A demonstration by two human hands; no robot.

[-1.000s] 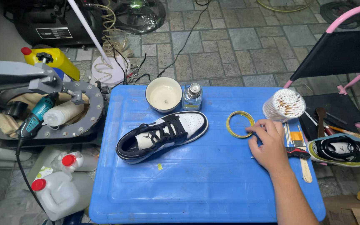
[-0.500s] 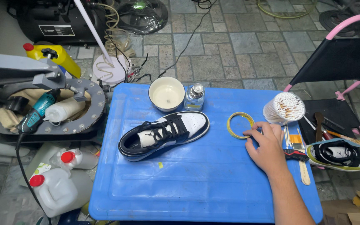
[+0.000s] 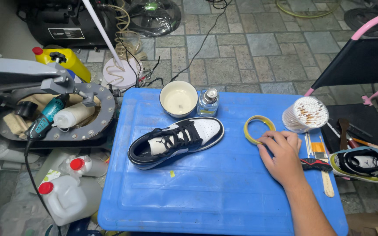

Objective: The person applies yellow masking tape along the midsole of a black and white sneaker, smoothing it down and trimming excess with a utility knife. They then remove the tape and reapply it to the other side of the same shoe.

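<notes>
The right hand lay palm down on the blue surface, its fingers loosely spread and touching the edge of the yellow tape ring, gripping nothing. The ring lay flat between the shoe and the swab cup. The left hand was out of view.

the desk is blue moulded plastic, smooth with a faint sheen and shallow ribs. on it the black-and-white shoe looks like smooth leather, slightly glossy, with woven cloth laces. the cream bowl is glazed and shiny; the small bottle beside it is clear glass with a metal cap. the yellow tape ring under the right hand looks like matt paper. the cotton swabs have soft white tips. the floor is rough grey stone paving.
</notes>
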